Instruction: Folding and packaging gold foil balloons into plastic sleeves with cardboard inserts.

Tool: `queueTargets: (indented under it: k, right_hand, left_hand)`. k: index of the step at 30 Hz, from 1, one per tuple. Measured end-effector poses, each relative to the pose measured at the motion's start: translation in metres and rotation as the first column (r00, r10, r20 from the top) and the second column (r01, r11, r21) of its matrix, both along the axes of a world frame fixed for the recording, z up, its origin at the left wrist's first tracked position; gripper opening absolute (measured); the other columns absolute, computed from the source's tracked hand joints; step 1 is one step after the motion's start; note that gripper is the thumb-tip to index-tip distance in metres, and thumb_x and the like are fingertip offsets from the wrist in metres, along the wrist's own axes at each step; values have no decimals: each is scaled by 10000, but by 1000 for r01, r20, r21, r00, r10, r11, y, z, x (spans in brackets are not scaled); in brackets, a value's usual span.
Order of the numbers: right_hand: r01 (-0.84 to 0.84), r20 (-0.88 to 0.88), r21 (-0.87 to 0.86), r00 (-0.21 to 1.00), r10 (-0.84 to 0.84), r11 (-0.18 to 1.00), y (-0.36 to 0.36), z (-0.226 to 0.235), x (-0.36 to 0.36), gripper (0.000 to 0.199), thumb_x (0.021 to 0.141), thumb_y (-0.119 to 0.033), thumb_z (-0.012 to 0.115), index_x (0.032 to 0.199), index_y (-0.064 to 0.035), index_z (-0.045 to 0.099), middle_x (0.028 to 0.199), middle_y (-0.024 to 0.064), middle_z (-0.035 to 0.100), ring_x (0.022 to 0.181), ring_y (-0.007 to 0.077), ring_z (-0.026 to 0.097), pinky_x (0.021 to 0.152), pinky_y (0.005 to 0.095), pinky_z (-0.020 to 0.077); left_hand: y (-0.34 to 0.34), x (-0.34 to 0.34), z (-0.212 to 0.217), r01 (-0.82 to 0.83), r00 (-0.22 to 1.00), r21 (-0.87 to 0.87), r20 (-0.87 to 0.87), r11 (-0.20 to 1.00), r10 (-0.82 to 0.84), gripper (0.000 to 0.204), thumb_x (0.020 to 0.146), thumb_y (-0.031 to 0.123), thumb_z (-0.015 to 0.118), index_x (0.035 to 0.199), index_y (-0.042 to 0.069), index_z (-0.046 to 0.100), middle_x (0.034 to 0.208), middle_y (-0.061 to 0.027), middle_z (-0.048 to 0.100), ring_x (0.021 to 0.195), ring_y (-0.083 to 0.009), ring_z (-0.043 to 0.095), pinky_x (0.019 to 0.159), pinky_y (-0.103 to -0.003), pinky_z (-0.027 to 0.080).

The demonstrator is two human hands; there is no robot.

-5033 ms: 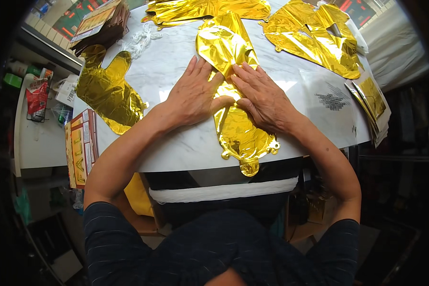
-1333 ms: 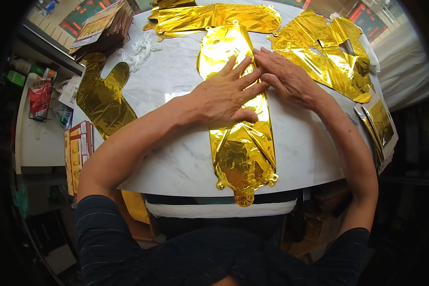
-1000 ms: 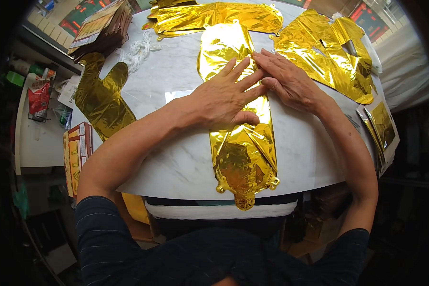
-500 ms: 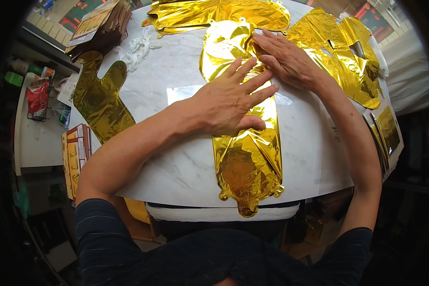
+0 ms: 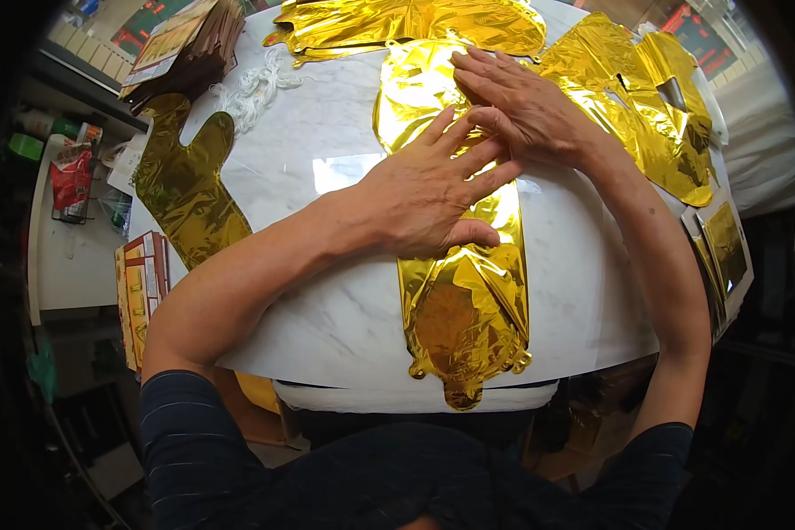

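Observation:
A flat gold foil balloon (image 5: pixel 468 300) lies lengthwise on the marble-patterned table (image 5: pixel 327 309), its narrow tail hanging just past the near edge. My left hand (image 5: pixel 442 185) rests palm down on the balloon's middle with its fingers spread. Beyond it, my right hand (image 5: pixel 526 106) lies across the balloon's upper right side, fingers stretched toward the left. The fingertips of my left hand meet or overlap the right hand's thumb. Nothing shows gripped in either hand. Part of the foil is hidden under both hands.
More gold foil balloons (image 5: pixel 415 25) lie along the far edge, with another pile (image 5: pixel 632 106) at the right. A single foil piece (image 5: pixel 190 177) is on the left, near white string (image 5: pixel 254 88). Printed card packets (image 5: pixel 181 49) stand at the far left; flat packs (image 5: pixel 724 252) sit at the right edge.
My right hand has slid slightly left over the foil, closer to my left hand's fingers. The balloon has shifted a little toward me and to the right.

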State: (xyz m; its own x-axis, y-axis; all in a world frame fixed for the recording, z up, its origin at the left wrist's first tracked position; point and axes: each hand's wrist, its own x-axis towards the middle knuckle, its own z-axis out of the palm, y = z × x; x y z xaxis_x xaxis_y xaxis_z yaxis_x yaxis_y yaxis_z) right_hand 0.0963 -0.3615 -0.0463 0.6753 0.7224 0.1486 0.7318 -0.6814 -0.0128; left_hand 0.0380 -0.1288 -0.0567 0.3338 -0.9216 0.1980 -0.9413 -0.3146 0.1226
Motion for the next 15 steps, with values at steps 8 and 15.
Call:
queueTargets:
  k: [8,15]
  right_hand:
    - [5,-68,21,998,-3,1000,1,-3,23,581,1102,-362,394,1540,15,451,1677,217,329,1562,342,299,1298,423,227]
    - [289,-213,460,954,-211,839,-7,5,29,584,1126,-470,384,1499,-51,549,1582,187,506,1488,342,446,1232,407,336]
  left_hand:
    - [0,-1,-4,-3,999,-23,35,1000,4,812,994,632,520,1552,46,448,1611,-231,379,1541,-471,234,1260,-599,208]
    - [-2,-2,-3,-1,999,-7,33,1000,2,798,999,598,551,1572,60,419,1654,-229,332,1536,-492,246,1249,-616,231]
